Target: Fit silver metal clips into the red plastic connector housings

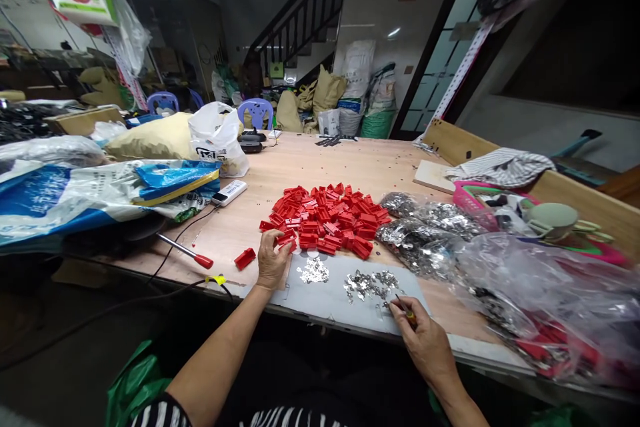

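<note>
My left hand [273, 261] is at the front edge of a heap of red plastic parts [330, 213], its fingers bent around one red plastic part [287, 239]. A single red part [245, 258] lies apart, left of that hand. In my right hand [423, 330] is a small screwdriver [411, 317] with a yellow and dark handle, its thin tip pointing at small metal pieces. These metal pieces [373, 285] are spread on a grey mat [330, 303]. A brighter pile of small metal pieces [313, 270] sits on the mat between my hands.
Clear bags of metal pieces [417, 240] and a pink basket [467, 203] holding a cup stand to the right. A red-tipped rod [200, 259], a cable and a white device [230, 193] lie on the left, beside large sacks [100, 193]. The wooden table [310, 157] extends behind the heap.
</note>
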`<state>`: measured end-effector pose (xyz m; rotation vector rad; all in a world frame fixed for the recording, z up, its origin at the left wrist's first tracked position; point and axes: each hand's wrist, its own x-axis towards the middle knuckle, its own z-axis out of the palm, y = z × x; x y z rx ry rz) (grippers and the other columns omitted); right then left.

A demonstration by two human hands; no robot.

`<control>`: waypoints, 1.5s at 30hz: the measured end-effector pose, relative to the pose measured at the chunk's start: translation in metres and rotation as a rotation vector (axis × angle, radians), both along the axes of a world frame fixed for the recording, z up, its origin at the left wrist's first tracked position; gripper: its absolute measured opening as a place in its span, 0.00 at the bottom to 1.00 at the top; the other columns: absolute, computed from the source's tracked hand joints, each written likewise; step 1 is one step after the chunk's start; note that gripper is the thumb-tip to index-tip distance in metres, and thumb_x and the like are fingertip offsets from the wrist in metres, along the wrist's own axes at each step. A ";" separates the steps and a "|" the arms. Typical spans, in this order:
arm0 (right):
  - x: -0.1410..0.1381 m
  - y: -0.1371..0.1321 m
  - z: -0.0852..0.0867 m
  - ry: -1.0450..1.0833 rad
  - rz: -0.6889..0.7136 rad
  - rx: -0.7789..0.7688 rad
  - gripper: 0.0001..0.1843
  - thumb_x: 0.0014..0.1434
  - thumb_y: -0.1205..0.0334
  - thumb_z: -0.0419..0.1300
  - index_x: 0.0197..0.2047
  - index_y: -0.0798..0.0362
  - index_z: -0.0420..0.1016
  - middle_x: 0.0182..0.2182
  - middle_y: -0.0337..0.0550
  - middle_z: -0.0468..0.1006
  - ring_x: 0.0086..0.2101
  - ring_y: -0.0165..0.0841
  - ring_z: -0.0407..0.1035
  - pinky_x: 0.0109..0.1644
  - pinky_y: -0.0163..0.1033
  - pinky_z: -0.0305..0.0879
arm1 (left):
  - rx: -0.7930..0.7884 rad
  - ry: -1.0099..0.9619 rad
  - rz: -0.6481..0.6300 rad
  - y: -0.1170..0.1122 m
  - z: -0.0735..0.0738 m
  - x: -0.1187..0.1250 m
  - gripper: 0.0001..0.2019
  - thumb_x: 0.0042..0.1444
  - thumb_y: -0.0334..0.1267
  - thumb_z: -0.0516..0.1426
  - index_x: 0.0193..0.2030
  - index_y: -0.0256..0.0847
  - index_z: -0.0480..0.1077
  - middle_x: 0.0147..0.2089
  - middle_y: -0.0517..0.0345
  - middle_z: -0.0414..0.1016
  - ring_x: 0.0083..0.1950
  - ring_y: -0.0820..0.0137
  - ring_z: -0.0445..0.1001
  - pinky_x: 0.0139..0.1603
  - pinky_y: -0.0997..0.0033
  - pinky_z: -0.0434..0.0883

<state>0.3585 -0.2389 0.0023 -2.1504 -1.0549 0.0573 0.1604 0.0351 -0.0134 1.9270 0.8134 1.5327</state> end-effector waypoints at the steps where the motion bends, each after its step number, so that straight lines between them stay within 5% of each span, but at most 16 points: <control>1: 0.000 -0.001 0.000 0.009 0.000 0.010 0.16 0.58 0.44 0.53 0.37 0.47 0.71 0.34 0.44 0.82 0.33 0.42 0.77 0.32 0.38 0.69 | -0.001 -0.004 -0.002 0.000 0.000 0.000 0.11 0.54 0.36 0.59 0.44 0.43 0.67 0.45 0.52 0.68 0.47 0.65 0.71 0.46 0.63 0.73; 9: 0.003 -0.003 0.002 0.071 -0.013 0.076 0.17 0.56 0.43 0.55 0.36 0.48 0.72 0.33 0.43 0.81 0.31 0.38 0.75 0.35 0.36 0.69 | 0.009 -0.032 -0.135 -0.039 0.016 -0.004 0.16 0.55 0.37 0.60 0.50 0.45 0.65 0.49 0.50 0.70 0.52 0.63 0.72 0.51 0.61 0.73; 14: -0.007 -0.002 0.019 0.094 -0.021 0.105 0.19 0.55 0.42 0.56 0.36 0.49 0.73 0.30 0.42 0.79 0.28 0.35 0.71 0.34 0.35 0.67 | -0.009 -0.055 -0.236 -0.075 0.030 -0.016 0.19 0.54 0.38 0.61 0.53 0.47 0.64 0.49 0.50 0.70 0.51 0.63 0.73 0.52 0.59 0.73; 22: -0.038 0.003 0.045 0.179 0.086 0.142 0.20 0.57 0.42 0.56 0.36 0.51 0.74 0.25 0.41 0.75 0.25 0.32 0.66 0.28 0.34 0.62 | 0.036 -0.047 -0.302 -0.098 0.039 -0.026 0.22 0.53 0.35 0.62 0.54 0.47 0.63 0.49 0.51 0.72 0.51 0.62 0.74 0.53 0.58 0.74; 45: -0.069 0.013 0.047 0.285 0.248 0.127 0.14 0.60 0.48 0.56 0.37 0.51 0.70 0.26 0.37 0.71 0.26 0.30 0.63 0.30 0.33 0.59 | -0.516 -0.302 -0.586 -0.133 0.054 -0.025 0.20 0.50 0.31 0.64 0.50 0.43 0.66 0.49 0.54 0.72 0.51 0.66 0.73 0.55 0.65 0.70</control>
